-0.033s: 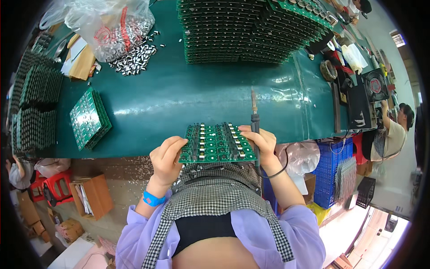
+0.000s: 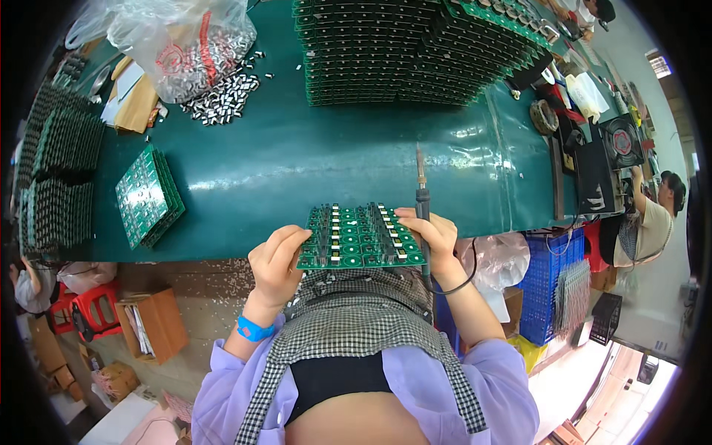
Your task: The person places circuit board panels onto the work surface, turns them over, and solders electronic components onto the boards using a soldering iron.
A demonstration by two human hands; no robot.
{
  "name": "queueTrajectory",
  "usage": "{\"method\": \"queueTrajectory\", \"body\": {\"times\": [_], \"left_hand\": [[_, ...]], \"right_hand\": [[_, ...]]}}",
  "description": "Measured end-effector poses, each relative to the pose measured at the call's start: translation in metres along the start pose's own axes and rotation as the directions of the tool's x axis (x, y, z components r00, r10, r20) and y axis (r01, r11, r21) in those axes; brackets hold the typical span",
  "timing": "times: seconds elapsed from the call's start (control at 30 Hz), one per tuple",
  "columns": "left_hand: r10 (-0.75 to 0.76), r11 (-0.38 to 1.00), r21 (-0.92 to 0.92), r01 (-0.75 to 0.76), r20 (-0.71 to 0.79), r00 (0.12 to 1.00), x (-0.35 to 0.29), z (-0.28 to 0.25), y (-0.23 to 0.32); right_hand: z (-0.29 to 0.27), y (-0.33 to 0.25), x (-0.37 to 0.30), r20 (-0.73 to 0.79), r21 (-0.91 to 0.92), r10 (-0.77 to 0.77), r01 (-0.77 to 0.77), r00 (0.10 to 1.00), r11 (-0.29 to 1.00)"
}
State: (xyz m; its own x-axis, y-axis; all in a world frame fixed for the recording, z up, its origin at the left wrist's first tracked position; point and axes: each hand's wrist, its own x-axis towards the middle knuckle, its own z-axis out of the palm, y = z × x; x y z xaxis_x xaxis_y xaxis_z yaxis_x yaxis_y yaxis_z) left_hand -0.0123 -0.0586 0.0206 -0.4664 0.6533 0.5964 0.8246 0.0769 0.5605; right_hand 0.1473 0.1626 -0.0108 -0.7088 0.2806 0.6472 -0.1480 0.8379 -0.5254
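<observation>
A green circuit board panel (image 2: 361,239), set with rows of small white and black components, is held between my two hands at the table's near edge. My left hand (image 2: 276,261) grips its left edge with the fingers closed. On the opposite edge is my right hand (image 2: 436,239), closed on the board while also holding a soldering iron (image 2: 422,204). The iron stands roughly upright in the picture, its tip pointing away from me over the table and apart from the board. Its cord loops beside my right wrist. Parts of my fingers under the board are hidden.
A tall stack of circuit boards (image 2: 386,55) stands at the back. On the left are a small board stack (image 2: 148,196), larger stacks (image 2: 63,141), and a plastic bag (image 2: 182,52) spilling small metal parts (image 2: 222,98). A black fan (image 2: 621,141) and blue crate (image 2: 545,285) are at right.
</observation>
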Motion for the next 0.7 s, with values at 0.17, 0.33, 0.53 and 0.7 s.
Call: {"method": "queueTrajectory", "body": {"times": [0.17,0.33,0.53,0.7], "left_hand": [[0.006,1.0,0.015,-0.006,-0.013,1.0,0.002,0.002,-0.001],[0.132,0.987,0.095,-0.133,0.01,0.991,0.006,0.001,0.004],[0.205,0.971,0.125,-0.204,-0.002,0.979,0.01,0.005,0.007],[0.191,0.974,0.124,-0.19,0.003,0.982,0.007,0.005,0.005]], "right_hand": [[-0.001,-0.001,0.002,-0.003,0.018,0.02,-0.02,1.0,1.0],[-0.005,0.0,-0.001,0.026,0.035,0.088,-0.089,0.996,0.995],[-0.007,0.003,-0.006,0.024,0.055,0.132,-0.133,0.991,0.99],[-0.006,0.003,-0.007,0.023,0.057,0.134,-0.135,0.991,0.989]]}}
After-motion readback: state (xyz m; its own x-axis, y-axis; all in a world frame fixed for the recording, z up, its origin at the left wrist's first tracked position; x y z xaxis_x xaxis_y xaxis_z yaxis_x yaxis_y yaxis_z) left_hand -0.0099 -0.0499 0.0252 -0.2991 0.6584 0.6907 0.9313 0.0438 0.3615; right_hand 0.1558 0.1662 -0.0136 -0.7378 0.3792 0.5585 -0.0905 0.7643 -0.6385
